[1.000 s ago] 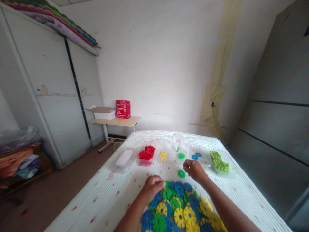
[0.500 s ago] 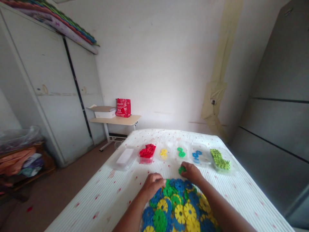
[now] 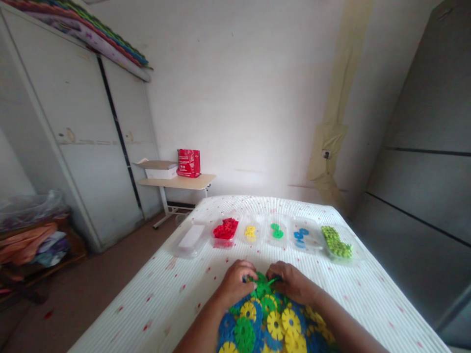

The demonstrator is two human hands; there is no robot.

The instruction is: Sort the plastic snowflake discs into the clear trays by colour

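A heap of blue, green and yellow notched plastic discs (image 3: 274, 323) fills the near middle of the table. My left hand (image 3: 238, 282) rests at the heap's far left edge, its fingers curved and a gap showing between thumb and forefinger, close to the green discs there. At the far right edge, my right hand (image 3: 292, 282) pinches a green disc (image 3: 272, 281), seen nearly edge-on. Its fingertips are partly hidden behind the hand. The two hands are close together, with green discs (image 3: 262, 289) lying between them.
Clear plastic trays stand in a row beyond the hands: a tray with a white block (image 3: 192, 237), then red pieces (image 3: 225, 229), yellow discs (image 3: 250, 233), green discs (image 3: 277, 231), blue discs (image 3: 300, 236) and lime-green pieces (image 3: 336, 241). A side table (image 3: 184, 182) holds a box and red bag.
My right hand has come back toward me and left, from above the heap's far edge down to the heap, still with a green disc. My left hand has shifted slightly right.
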